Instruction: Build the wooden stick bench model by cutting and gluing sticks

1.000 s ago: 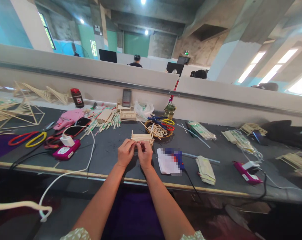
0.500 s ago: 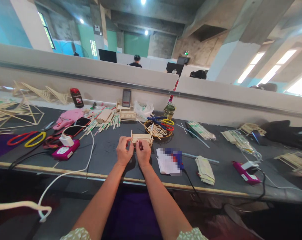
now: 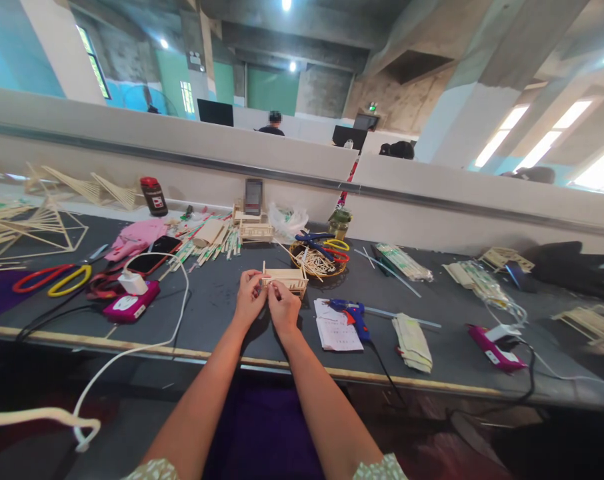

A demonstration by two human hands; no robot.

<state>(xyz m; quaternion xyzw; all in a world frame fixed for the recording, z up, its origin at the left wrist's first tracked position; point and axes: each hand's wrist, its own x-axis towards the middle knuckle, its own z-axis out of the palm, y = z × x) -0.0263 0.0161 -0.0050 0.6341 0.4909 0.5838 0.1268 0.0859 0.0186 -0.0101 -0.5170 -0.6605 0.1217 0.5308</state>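
A small wooden-stick model [image 3: 286, 275], shaped like a little bench or bed frame, stands on the dark table before me. My left hand [image 3: 249, 297] grips its left end with thumb and fingers closed. My right hand [image 3: 283, 305] is pinched at the model's front left part, close beside the left fingertips. Whatever tiny piece may lie between the right fingertips is too small to make out. Just behind the model sits a round basket [image 3: 343, 271] of short sticks, with scissors [image 3: 338, 252] lying on it.
A blue glue gun [image 3: 355, 317] rests on a paper sheet [image 3: 335, 333] at the right, near a folded cloth [image 3: 412, 342]. On the left are a pink power strip [image 3: 132, 305], scissors [image 3: 69, 280] and a phone [image 3: 155, 255]. A stick model [image 3: 256, 231] holds another phone [image 3: 253, 197] behind.
My right hand has shifted slightly left and down along the model, showing more of its front. The left hand stays at the left end, fingers slightly moved.
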